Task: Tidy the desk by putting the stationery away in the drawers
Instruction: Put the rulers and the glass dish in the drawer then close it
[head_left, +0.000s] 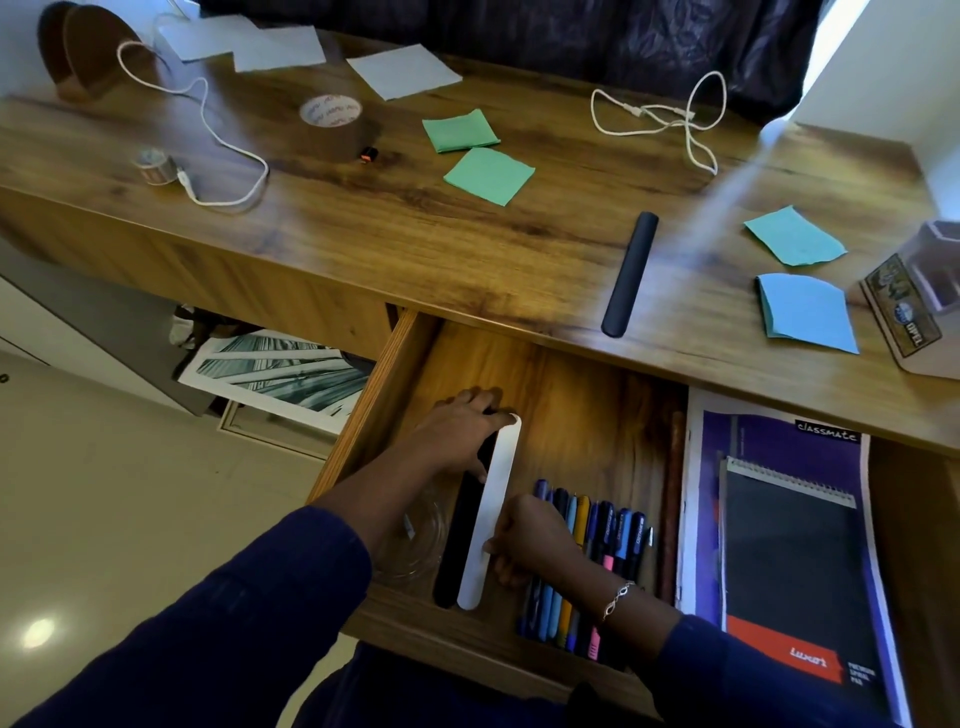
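Both hands are inside the open left drawer (395, 364). My left hand (462, 426) holds the far end of a long white case (488, 519) that lies beside a black case (457, 535). My right hand (524, 540) pinches the white case near its middle. A row of several pens (597, 540) lies to the right in the same drawer. Another black case (629, 273) lies on the desk top. The right drawer holds a purple notebook (753, 436) with a black spiral pad (795, 561) on it.
On the desk (363, 234) lie green notes (488, 174), blue notes (805, 312), white papers (402, 70), a brown tape roll (332, 127), a small tape roll (155, 165), two white cables (670, 117) and a clear box (919, 301). A clear round container (415, 540) sits in the drawer's left side.
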